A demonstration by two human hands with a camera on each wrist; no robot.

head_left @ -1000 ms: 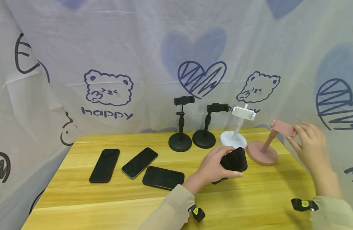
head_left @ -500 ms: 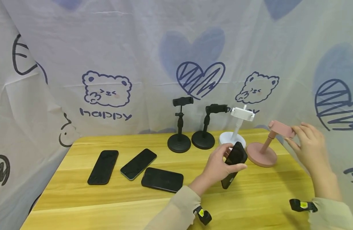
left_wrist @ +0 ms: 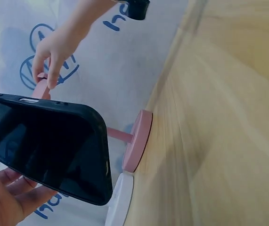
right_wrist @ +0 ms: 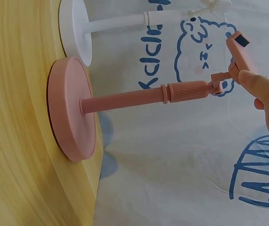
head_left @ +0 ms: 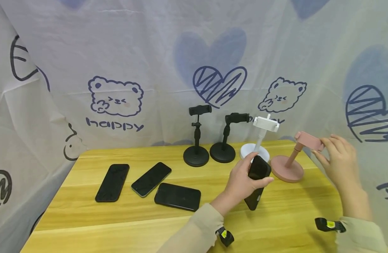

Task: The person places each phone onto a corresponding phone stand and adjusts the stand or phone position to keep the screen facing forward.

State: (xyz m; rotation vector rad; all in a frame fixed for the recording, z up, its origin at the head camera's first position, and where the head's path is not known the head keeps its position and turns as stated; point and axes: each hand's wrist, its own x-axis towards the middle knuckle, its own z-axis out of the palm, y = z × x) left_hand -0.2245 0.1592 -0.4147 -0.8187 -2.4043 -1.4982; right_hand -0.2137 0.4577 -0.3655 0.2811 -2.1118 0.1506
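Head view: the left hand (head_left: 239, 180) grips a black phone (head_left: 259, 172) above the table (head_left: 118, 228); the right hand (head_left: 343, 160) pinches the clamp (head_left: 309, 140) of the pink stand (head_left: 288, 170). Seemingly, phone and clamp are being readied for mounting; the next move calls for lining them up.

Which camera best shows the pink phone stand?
The right wrist view: the pink phone stand looms large there, its base and pole unobstructed. The head view shows it smaller; in the left wrist view, the held phone hides part of it.
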